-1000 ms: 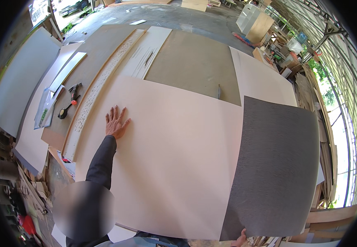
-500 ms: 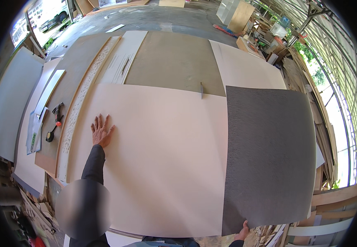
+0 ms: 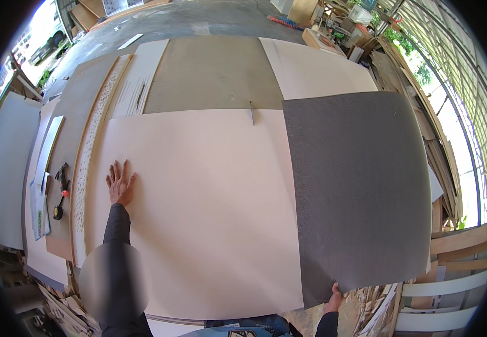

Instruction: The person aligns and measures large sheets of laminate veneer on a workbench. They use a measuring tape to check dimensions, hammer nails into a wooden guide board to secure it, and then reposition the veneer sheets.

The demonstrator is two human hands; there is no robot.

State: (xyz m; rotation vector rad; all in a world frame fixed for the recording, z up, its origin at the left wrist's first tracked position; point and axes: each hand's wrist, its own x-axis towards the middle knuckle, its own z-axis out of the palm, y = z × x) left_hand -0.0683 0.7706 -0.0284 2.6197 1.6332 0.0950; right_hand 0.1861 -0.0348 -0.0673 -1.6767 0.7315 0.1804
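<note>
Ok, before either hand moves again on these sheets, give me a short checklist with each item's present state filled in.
1. Left hand flat on the pale sheet, fingers spread: ok.
2. Right hand on the near edge of the grey sheet: ok; whether it grips or only touches, cannot tell.
3. Grey sheet lying flat beside the pale sheet, long edges side by side: ok; overlap or butt joint, cannot tell.
4. Slim dark object at the pale sheet's far edge, near the seam: not ok, it lies on the work surface.
5. Hand tools off to the left, apart from the pale sheet: ok.
</note>
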